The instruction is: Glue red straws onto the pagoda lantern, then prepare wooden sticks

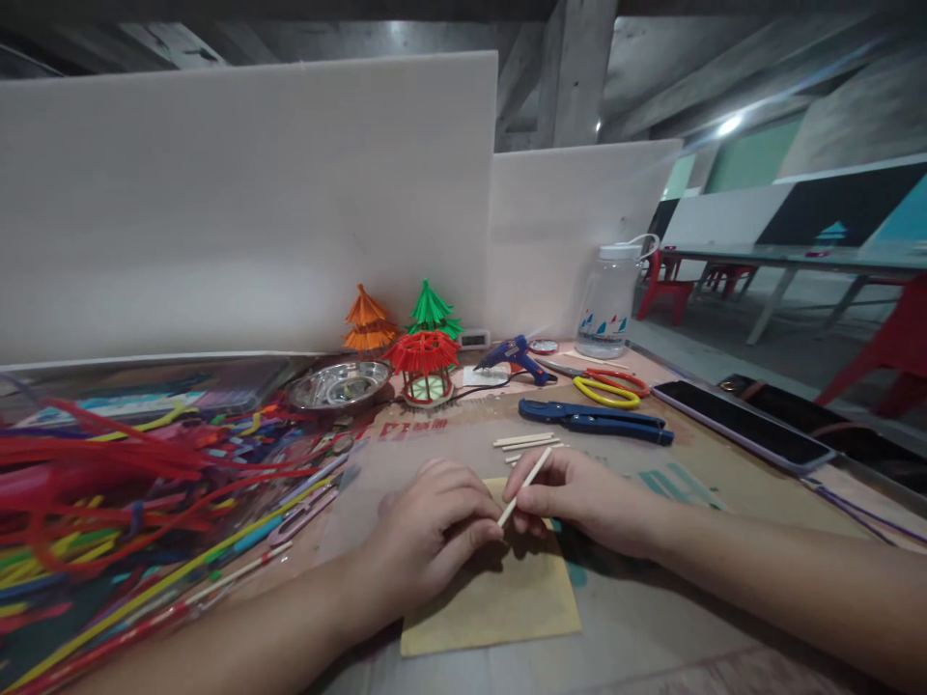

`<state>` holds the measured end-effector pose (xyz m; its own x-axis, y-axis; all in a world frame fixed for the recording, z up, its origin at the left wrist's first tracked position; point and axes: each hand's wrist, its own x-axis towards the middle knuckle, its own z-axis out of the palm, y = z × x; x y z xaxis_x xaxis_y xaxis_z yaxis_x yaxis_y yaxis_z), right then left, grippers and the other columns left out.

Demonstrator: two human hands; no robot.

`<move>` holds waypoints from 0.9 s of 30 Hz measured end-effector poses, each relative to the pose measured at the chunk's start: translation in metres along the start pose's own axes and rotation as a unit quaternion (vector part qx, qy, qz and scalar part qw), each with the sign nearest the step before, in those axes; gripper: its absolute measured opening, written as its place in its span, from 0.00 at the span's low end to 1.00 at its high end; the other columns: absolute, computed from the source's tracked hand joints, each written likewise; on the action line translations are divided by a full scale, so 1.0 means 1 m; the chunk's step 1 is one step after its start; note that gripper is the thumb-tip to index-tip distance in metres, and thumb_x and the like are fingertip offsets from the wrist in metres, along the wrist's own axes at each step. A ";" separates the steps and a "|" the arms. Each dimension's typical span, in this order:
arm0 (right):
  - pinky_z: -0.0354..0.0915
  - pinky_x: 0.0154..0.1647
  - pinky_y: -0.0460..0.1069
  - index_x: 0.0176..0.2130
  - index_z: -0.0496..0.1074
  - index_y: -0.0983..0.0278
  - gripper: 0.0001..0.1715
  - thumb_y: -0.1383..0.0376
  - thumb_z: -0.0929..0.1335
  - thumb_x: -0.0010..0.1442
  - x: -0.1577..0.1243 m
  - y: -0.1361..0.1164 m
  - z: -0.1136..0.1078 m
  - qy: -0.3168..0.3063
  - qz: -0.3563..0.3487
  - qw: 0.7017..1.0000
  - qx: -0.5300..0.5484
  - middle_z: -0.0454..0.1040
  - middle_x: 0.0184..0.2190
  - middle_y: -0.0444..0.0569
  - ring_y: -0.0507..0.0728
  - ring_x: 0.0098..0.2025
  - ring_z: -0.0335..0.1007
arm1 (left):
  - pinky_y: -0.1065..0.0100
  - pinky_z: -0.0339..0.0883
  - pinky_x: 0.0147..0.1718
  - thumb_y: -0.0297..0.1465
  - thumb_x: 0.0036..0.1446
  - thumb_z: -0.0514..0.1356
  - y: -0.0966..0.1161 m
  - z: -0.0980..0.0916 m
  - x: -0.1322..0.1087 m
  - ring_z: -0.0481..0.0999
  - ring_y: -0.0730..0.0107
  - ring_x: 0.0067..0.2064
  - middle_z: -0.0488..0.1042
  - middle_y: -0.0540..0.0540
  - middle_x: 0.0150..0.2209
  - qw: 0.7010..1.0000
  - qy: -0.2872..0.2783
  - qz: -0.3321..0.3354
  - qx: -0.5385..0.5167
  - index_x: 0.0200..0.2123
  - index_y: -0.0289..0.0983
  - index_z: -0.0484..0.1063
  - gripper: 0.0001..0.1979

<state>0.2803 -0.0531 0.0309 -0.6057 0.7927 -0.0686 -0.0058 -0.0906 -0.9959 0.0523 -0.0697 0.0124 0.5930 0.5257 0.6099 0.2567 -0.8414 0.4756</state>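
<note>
Both my hands meet over a yellow-tan paper sheet (499,603) on the table. My right hand (572,497) pinches a thin pale stick (527,483) that slants up and to the right. My left hand (431,531) is curled, its fingertips touching the stick's lower end. A few more pale sticks (525,442) lie just beyond the hands.
A heap of coloured pipe cleaners and straws (108,492) fills the left. Behind are a metal dish (339,384), red (421,362), orange (368,320) and green (433,309) paper pavilions, a blue glue gun (516,357), blue pliers (594,420), yellow and red scissors (608,386), a plastic jar (608,299), a phone (739,420).
</note>
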 end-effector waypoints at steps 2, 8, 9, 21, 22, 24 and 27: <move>0.65 0.30 0.46 0.32 0.76 0.68 0.24 0.51 0.81 0.49 0.000 0.000 0.001 0.002 -0.001 1.000 0.002 0.79 0.25 0.46 0.50 0.26 0.71 | 0.65 0.66 0.44 0.35 0.70 0.58 0.000 0.000 0.000 0.76 0.68 0.41 0.80 0.46 0.36 1.000 0.002 0.002 0.005 0.38 0.39 0.77 0.10; 0.66 0.31 0.46 0.34 0.77 0.67 0.22 0.53 0.80 0.51 0.000 0.003 -0.001 -0.011 -0.011 1.000 0.014 0.79 0.26 0.47 0.50 0.27 0.72 | 0.65 0.67 0.44 0.34 0.69 0.59 -0.001 0.001 -0.001 0.76 0.67 0.41 0.80 0.45 0.36 1.000 0.008 0.011 0.009 0.39 0.39 0.78 0.08; 0.66 0.31 0.46 0.34 0.77 0.67 0.22 0.52 0.80 0.52 0.000 0.004 -0.002 -0.012 -0.011 1.000 0.014 0.79 0.26 0.47 0.50 0.27 0.72 | 0.65 0.67 0.44 0.33 0.69 0.59 -0.002 0.001 -0.001 0.76 0.67 0.41 0.80 0.45 0.36 1.000 0.013 0.012 0.009 0.40 0.39 0.78 0.08; 0.65 0.31 0.46 0.36 0.76 0.67 0.23 0.51 0.78 0.54 0.000 0.006 -0.003 -0.021 -0.011 1.000 0.007 0.78 0.26 0.47 0.50 0.27 0.71 | 0.65 0.66 0.45 0.31 0.68 0.60 -0.001 0.001 -0.001 0.76 0.68 0.41 0.80 0.47 0.36 1.000 0.000 0.002 0.007 0.41 0.39 0.78 0.06; 0.65 0.30 0.46 0.36 0.76 0.67 0.23 0.51 0.78 0.54 0.000 0.006 -0.003 -0.019 -0.010 1.000 0.008 0.78 0.26 0.47 0.50 0.27 0.71 | 0.65 0.66 0.45 0.30 0.68 0.60 -0.001 0.001 -0.001 0.76 0.68 0.41 0.80 0.47 0.36 1.000 0.000 0.002 0.009 0.41 0.39 0.78 0.06; 0.65 0.30 0.46 0.35 0.76 0.67 0.23 0.51 0.79 0.54 -0.001 0.006 -0.003 -0.012 -0.008 1.000 0.007 0.78 0.26 0.47 0.50 0.26 0.71 | 0.65 0.66 0.45 0.29 0.68 0.60 0.000 0.001 -0.001 0.76 0.68 0.41 0.80 0.47 0.36 1.000 0.002 0.003 0.008 0.41 0.39 0.78 0.05; 0.64 0.29 0.45 0.35 0.75 0.67 0.23 0.51 0.79 0.53 -0.001 0.005 -0.002 0.002 -0.007 1.000 0.014 0.78 0.25 0.46 0.49 0.25 0.70 | 0.65 0.66 0.44 0.29 0.67 0.60 0.001 0.001 -0.001 0.76 0.67 0.41 0.80 0.46 0.36 1.000 0.009 -0.004 0.003 0.41 0.39 0.78 0.05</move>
<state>0.2830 -0.0533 0.0262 -0.6019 0.7967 -0.0545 -0.0364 -0.0955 -0.9948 0.0531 -0.0706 0.0116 0.5780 0.5338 0.6173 0.2653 -0.8382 0.4764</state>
